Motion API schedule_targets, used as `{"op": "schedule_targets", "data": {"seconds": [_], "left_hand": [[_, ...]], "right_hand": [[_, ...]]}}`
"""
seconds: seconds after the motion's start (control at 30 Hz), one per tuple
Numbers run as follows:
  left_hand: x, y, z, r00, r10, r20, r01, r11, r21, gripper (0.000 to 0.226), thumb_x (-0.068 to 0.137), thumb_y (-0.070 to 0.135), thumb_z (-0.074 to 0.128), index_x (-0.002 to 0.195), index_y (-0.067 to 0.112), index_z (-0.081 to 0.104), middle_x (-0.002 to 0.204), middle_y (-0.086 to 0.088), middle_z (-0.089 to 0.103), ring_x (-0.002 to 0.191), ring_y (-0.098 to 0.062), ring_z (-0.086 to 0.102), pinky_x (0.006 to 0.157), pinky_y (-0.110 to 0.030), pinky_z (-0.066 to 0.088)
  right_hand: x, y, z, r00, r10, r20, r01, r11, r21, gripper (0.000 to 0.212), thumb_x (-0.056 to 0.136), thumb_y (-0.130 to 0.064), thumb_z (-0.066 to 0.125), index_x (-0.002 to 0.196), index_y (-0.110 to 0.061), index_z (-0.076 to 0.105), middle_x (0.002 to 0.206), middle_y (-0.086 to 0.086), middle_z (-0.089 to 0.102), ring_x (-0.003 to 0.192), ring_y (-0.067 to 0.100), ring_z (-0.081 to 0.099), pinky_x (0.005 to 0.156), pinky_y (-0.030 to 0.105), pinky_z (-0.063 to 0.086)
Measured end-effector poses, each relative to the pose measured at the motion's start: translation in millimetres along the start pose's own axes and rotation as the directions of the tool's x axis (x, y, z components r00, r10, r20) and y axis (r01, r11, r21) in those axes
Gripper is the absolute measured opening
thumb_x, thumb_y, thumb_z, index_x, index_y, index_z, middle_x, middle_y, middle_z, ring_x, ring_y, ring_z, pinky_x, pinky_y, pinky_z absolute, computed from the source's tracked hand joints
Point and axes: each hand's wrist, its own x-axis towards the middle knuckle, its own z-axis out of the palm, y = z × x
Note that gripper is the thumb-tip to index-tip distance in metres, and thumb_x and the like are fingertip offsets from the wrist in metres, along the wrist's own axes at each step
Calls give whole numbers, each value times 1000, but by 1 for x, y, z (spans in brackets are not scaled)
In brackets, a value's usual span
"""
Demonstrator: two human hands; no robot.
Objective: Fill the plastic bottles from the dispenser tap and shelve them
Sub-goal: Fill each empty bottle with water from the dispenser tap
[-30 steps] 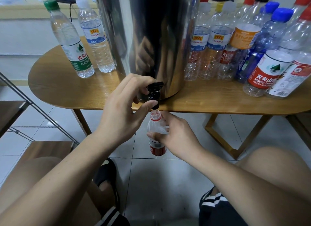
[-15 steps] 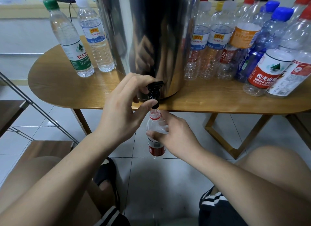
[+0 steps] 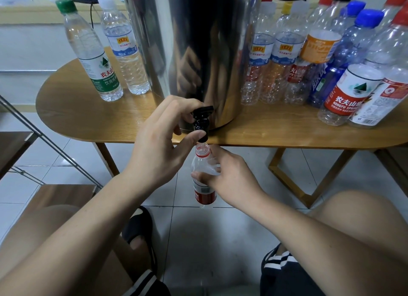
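Clear plastic with a red label, your bottle hangs just under the black tap. Your right hand wraps round its middle. Your left hand curls round the tap, thumb below. Behind stands the shiny tank. On the table, a big bottle says "NONGFU".

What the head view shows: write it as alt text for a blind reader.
A person's left hand grips the black tap of a steel dispenser while the right hand holds an uncapped bottle under it. Capped bottles stand on the wooden table.
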Motion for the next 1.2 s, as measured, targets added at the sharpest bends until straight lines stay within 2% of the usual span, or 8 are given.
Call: {"op": "schedule_targets", "data": {"seconds": [0.17,0.7,0.83,1.0,1.2], "left_hand": [[0,1,-1,1000,-5,-1,5,1000,10,41,94,5,85,130,10,66,110,-4,63,92,-7,56,77,-19,46],[1,1,-1,1000,-7,8,7,1000,-3,40,95,5,84,130,9,66,110,-5,63,92,-9,57,76,-24,49],[0,0,-1,1000,-10,6,10,1000,-7,40,94,4,84,129,9,66,110,-4,63,92,-7,56,76,-21,48],[1,0,0,1000,-6,7,6,1000,-10,40,94,4,84,130,9,66,110,-5,63,93,-8,57,76,-23,49],[1,0,0,1000,-8,9,8,1000,-24,40,94,3,84,129,9,66,110,-6,63,91,-14,58,76,-29,50]], "right_hand": [[1,0,-1,1000,-4,-5,4,1000,-11,65,79,-59,77,138,-44,55,126,-16,70,116,12,68,99,43,59],[0,0,-2,1000,-15,-13,15,999,-32,62,83,-53,82,138,-42,57,125,-14,71,115,12,68,99,42,59],[1,-1,-2,1000,-14,-9,14,999,-34,64,80,-58,78,138,-41,56,126,-14,71,115,12,68,99,43,59],[1,0,-2,1000,-14,-9,14,999,-37,62,82,-57,80,136,-42,55,127,-15,71,116,11,68,99,43,59],[0,0,-1,1000,7,-10,-7,1000,-10,65,76,-63,74,135,-44,56,121,-16,71,114,12,68,98,44,59]]}}
